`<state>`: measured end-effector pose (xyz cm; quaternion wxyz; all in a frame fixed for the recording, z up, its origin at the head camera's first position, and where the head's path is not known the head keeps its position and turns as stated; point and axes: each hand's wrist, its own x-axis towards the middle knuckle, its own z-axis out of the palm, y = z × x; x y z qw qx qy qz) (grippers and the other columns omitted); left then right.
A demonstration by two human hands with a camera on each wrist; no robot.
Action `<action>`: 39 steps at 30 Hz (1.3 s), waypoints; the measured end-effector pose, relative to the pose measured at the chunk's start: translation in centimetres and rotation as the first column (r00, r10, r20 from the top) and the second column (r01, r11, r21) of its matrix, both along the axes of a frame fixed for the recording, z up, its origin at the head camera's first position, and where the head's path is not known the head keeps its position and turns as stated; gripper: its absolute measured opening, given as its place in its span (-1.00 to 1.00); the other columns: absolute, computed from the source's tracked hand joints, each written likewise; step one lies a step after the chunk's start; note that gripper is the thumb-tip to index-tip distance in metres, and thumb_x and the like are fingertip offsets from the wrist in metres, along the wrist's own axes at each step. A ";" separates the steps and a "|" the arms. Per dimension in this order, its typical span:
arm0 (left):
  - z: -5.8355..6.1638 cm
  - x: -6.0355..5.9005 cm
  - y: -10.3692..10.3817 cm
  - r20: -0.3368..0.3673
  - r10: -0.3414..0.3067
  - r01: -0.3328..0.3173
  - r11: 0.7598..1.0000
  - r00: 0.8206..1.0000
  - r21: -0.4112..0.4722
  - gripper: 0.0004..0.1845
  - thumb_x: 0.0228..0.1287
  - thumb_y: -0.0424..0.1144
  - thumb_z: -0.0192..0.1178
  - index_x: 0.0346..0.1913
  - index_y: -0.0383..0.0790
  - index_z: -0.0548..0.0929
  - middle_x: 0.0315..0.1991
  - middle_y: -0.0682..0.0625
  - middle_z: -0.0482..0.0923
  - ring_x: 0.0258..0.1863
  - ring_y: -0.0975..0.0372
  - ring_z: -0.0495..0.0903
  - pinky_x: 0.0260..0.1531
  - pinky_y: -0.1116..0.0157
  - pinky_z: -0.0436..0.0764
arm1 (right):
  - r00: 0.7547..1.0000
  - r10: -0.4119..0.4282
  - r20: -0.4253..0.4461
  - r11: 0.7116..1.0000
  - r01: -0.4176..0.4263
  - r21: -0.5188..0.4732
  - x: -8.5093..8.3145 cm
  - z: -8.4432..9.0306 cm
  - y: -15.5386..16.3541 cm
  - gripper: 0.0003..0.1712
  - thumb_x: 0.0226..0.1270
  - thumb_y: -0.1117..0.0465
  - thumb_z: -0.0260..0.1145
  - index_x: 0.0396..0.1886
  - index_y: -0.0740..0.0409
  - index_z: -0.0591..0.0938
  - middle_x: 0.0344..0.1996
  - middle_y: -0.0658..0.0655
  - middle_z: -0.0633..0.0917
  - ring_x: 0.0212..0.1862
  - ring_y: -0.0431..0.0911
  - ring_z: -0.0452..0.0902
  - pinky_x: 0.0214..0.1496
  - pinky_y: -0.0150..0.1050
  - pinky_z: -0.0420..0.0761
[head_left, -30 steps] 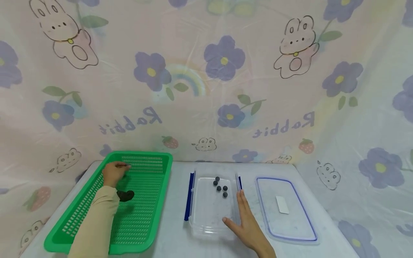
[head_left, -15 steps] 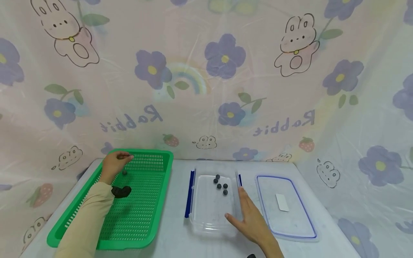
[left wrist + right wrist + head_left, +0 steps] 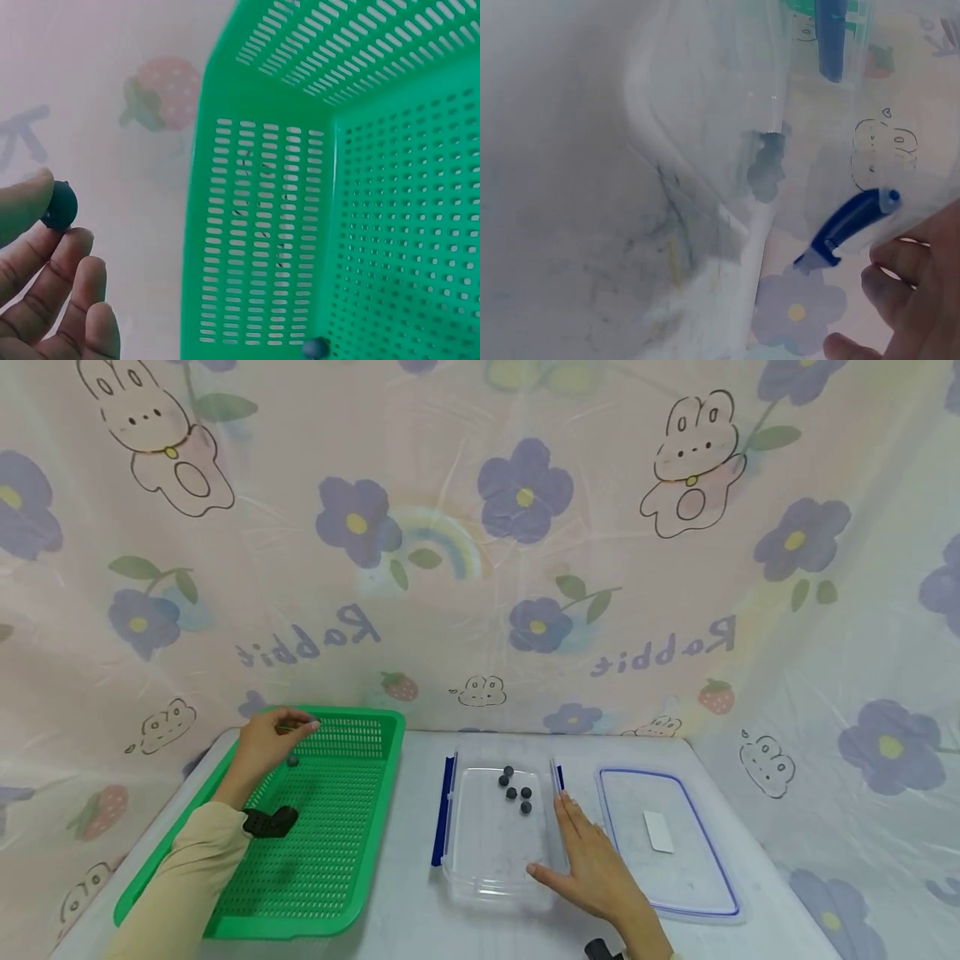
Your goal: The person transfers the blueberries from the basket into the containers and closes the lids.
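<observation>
Left hand [image 3: 268,745]: thumb and fingertip pinch a dark berry [image 3: 63,205] over the green basket [image 3: 330,852]
Berry: smooth-looking, round; probably light, slippery, bruisable; best held gently by its sides
Right hand [image 3: 596,868]: fingers extended, thumb apart, at the clear box [image 3: 487,843]
Box: glossy, stiff-looking plastic; five loose berries [image 3: 526,807] inside
Basket: slotted plastic; another berry [image 3: 292,762] inside
</observation>
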<state>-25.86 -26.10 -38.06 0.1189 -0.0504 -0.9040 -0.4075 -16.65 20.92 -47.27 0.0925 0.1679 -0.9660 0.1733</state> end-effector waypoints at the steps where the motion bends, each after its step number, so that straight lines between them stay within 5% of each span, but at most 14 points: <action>1: 0.1 0.2 0.1 -0.007 -0.006 0.006 1.000 1.000 0.000 -0.53 0.41 0.03 0.14 0.06 -0.34 0.59 0.03 -0.31 0.55 -0.02 -0.14 0.54 -0.17 -0.07 0.55 | 1.000 0.001 0.002 1.000 -0.001 0.003 -0.1 0.0 0.0 0.18 0.18 -0.36 0.27 0.48 0.38 0.10 0.46 0.29 0.14 0.43 0.17 0.09 0.28 0.27 0.23; 11: 1.0 1.9 1.2 -0.063 -0.042 0.041 0.999 0.997 -0.007 -0.58 0.39 0.04 0.16 0.03 -0.26 0.63 -0.01 -0.22 0.57 -0.10 -0.05 0.57 -0.32 0.12 0.58 | 0.999 0.033 0.040 0.998 -0.031 -0.046 -0.4 0.1 -0.2 0.20 0.18 -0.36 0.26 0.49 0.39 0.05 0.48 0.31 0.03 0.46 0.19 -0.01 0.29 0.30 0.16; 22: 2.3 2.9 3.9 -0.077 -0.089 0.088 0.996 0.993 -0.010 -0.61 0.36 0.06 0.19 0.00 -0.18 0.66 -0.11 -0.09 0.64 -0.13 0.05 0.59 -0.23 0.09 0.55 | 0.997 0.021 0.068 0.997 -0.016 -0.074 -0.5 -0.2 -0.5 0.27 0.12 -0.39 0.29 0.50 0.37 0.01 0.50 0.29 -0.01 0.47 0.18 -0.06 0.31 0.31 0.13; 39: 2.7 2.5 9.1 -0.093 -0.245 0.252 0.965 0.965 0.076 -0.73 0.31 -0.05 0.28 -0.08 -0.16 0.68 -0.24 0.04 0.67 -0.20 0.12 0.62 -0.32 0.19 0.57 | 0.996 0.029 0.082 0.993 -0.020 -0.114 -0.3 -0.1 -0.5 0.32 0.06 -0.38 0.34 0.51 0.37 -0.02 0.50 0.30 -0.03 0.47 0.18 -0.08 0.30 0.32 0.14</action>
